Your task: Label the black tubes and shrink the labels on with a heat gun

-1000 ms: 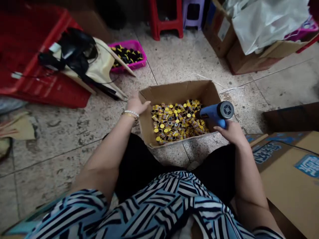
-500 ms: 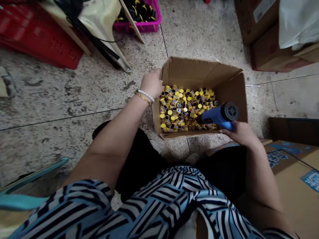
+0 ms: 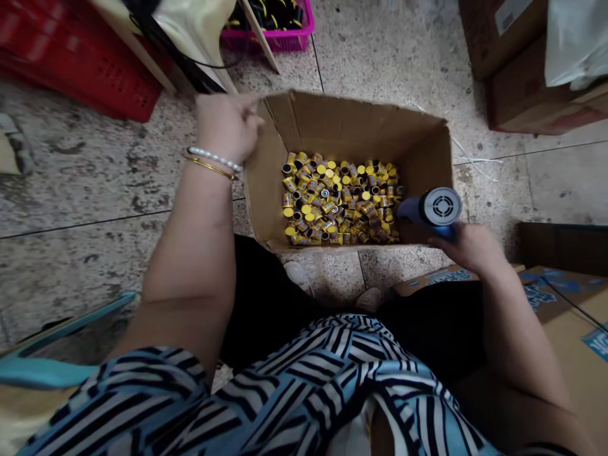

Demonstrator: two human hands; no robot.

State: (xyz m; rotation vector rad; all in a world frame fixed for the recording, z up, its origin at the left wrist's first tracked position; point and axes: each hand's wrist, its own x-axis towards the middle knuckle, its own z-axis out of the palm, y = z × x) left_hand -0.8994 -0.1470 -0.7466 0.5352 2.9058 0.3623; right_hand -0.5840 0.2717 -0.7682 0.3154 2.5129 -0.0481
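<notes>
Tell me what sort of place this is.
Probably a small workshop or packing area: an open cardboard box holds many small yellow pieces, a blue tool points into it, and a pink basket holds black and yellow parts.

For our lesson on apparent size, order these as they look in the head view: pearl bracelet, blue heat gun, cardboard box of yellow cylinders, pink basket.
Largest to smallest:
1. Cardboard box
2. Blue heat gun and pink basket: unsure, since the frame cuts off the basket
3. Pearl bracelet
</notes>
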